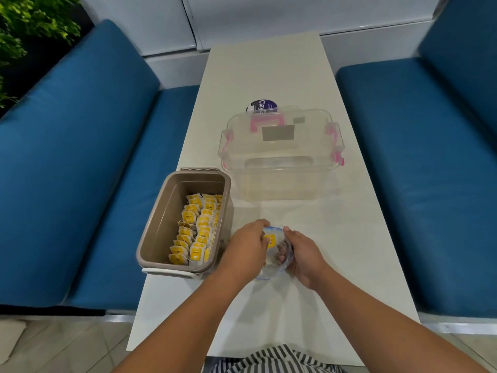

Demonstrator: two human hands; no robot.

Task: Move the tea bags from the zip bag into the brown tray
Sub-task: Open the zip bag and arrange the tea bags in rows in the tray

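Note:
A clear zip bag (271, 270) lies on the white table just in front of me. My right hand (304, 254) grips its right side, fingers curled round the plastic. My left hand (247, 246) reaches into the bag's mouth and pinches a yellow-labelled tea bag (271, 240). Left of the hands stands the brown tray (158, 219). Several yellow tea bags (196, 227) are lined up in two rows along its right half.
A clear plastic box (282, 157) with pink latches and a closed lid stands behind the hands, a dark round packet (259, 105) behind it. Blue bench cushions (80, 157) flank the narrow white table (269, 76). The tray sits at the table's left edge.

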